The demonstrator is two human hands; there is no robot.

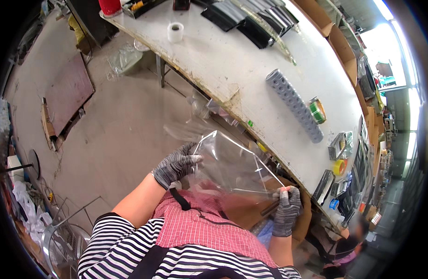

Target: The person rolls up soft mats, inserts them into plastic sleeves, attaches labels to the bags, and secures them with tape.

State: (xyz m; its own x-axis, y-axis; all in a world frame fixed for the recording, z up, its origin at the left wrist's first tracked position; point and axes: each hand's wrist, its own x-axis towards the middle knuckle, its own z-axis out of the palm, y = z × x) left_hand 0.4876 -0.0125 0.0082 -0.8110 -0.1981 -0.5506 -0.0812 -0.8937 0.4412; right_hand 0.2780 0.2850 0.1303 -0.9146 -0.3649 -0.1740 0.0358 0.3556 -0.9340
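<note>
A clear plastic sheet or bag with pale, shiny edges [230, 162] is stretched out in front of my body, off the near side of the table. My left hand [174, 165], in a grey knitted glove, pinches its left edge. The glove on my right hand [287, 211] leaves fingertips bare, and the thumb and fingers grip the far right corner of the plastic. Through the plastic I see my pink checked apron [202, 228] and brown cardboard [244, 211]. I cannot tell whether the plastic has one layer or two.
The white table [223, 69] runs diagonally to my right. It carries a grey dotted roll [295, 104], a green tape roll [317, 110], a white roll [175, 32], black packages [244, 21] and yellow tape [339, 167]. Another person [342, 249] is at lower right. A metal-framed fan [60, 246] stands lower left.
</note>
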